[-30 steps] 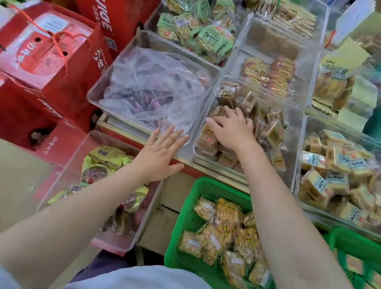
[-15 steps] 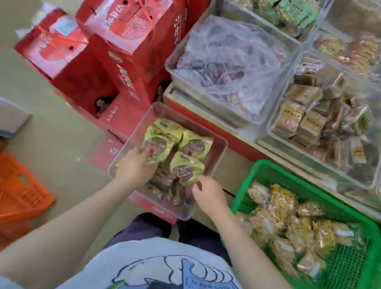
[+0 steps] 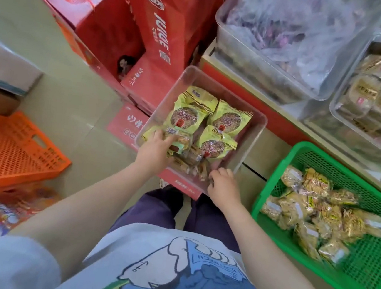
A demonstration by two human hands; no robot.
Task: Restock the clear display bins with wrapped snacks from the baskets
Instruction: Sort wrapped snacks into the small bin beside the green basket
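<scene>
Both hands grip the clear bin (image 3: 255, 137) (left (image 3: 153, 150), right (image 3: 223, 187)) of yellow-wrapped snacks (image 3: 229, 121)

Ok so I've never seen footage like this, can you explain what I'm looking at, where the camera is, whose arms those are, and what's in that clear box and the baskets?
There is no machine here. A person wears a wide-angle camera on their head, so you look down along their own two bare arms.

Low in front of them sits a clear bin holding yellow-green wrapped snacks, with smaller brownish packets underneath. The left hand reaches into it and its fingers grip a snack with a barcode label. The right hand curls over the bin's near edge.

To the right is a green basket of golden wrapped snacks. To the left lies an orange crate. Behind the bin stand red juice cartons, and at upper right more clear display bins sit on a shelf.
</scene>
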